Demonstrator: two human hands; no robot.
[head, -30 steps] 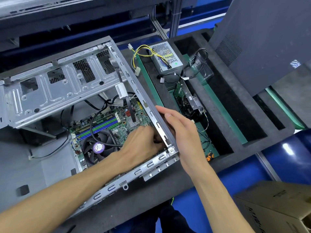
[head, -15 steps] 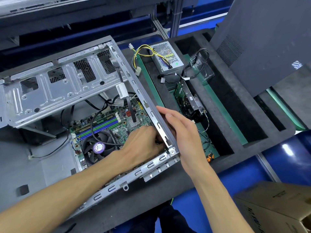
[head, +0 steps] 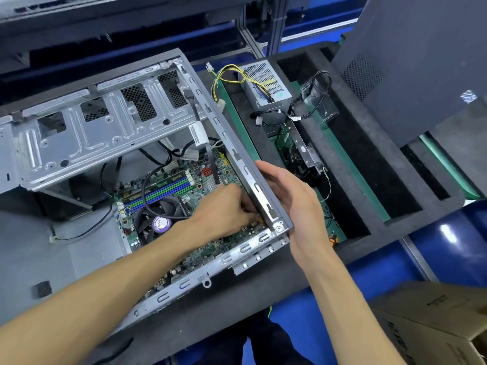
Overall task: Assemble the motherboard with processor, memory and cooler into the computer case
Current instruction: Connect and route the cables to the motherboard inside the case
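Note:
The open grey metal computer case [head: 79, 143] lies on its side. Inside it sits the green motherboard [head: 210, 177] with blue and green memory slots [head: 160, 192] and a black cooler fan [head: 158, 222] with a purple label. My left hand [head: 224, 209] reaches into the case over the board near the case's right corner, fingers curled; what the fingertips hold is hidden. My right hand [head: 292, 204] grips the case's right edge rail [head: 232, 146] from outside, thumb on top.
A black foam tray [head: 355, 159] to the right holds a power supply [head: 266, 85] with yellow wires, a green card with a bracket [head: 297, 151] and loose cables. A dark side panel [head: 421, 61] leans at the back right. A cardboard box [head: 434, 320] sits at the lower right.
Both hands stay almost where they were. My left hand has shifted slightly inside the case near the right corner.

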